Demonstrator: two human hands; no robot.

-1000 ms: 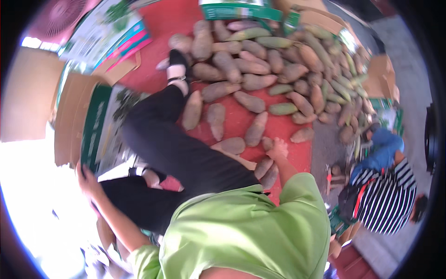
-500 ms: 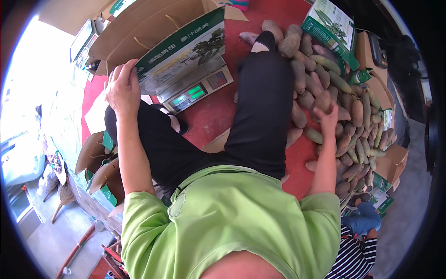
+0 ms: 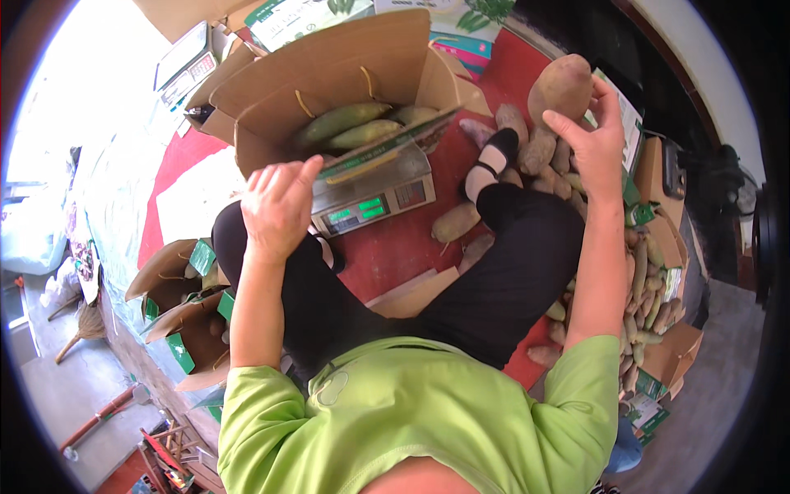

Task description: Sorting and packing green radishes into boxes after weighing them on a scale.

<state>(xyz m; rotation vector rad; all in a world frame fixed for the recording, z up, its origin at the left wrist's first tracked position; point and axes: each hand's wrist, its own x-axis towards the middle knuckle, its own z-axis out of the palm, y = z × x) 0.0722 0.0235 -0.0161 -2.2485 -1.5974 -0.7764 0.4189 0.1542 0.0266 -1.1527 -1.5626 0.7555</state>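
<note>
Right hand [image 3: 594, 140], upper right of frame, fingers curled around a brown tuber [image 3: 560, 86], lifted above the pile. Left hand [image 3: 278, 206], left of centre, loosely spread, empty, just beside the digital scale [image 3: 374, 198] carrying an open cardboard box [image 3: 329, 74] of green produce.

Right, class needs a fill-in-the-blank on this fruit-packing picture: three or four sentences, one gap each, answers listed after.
1. The right hand holds up a reddish-brown ____.
2. The open cardboard box with green fruit inside sits on a digital ____.
3. The left hand is near the box flap and holds ____.
4. The person's shirt is light ____.

Missing words: mango; scale; nothing; green
</note>
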